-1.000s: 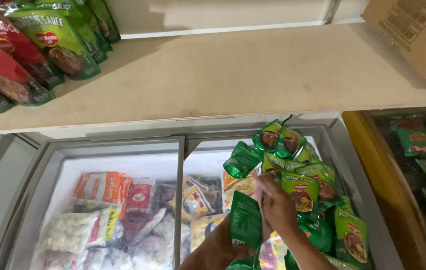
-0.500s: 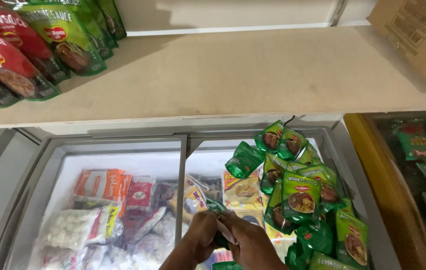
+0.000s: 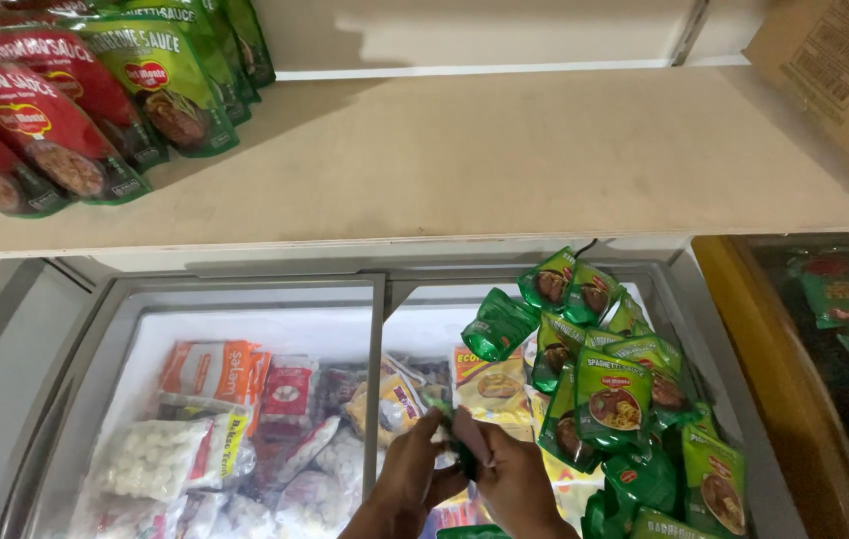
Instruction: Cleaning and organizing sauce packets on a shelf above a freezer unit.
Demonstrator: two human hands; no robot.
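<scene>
Beige wooden shelf [image 3: 504,160] above glass-topped chest freezer [image 3: 245,299], red and green sauce pouches [image 3: 95,110] at its left end. Below, left hand [image 3: 407,479] and right hand [image 3: 514,479] together, pinching small green pouch [image 3: 462,451] over freezer lid, beside heaped green pouches [image 3: 624,389].

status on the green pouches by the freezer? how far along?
Done: a stack of green pouches sits on the chest freezer lid's right side. In hand: left hand and right hand together hold one small dark green packet. Left: cannot tell how many remain.
</scene>
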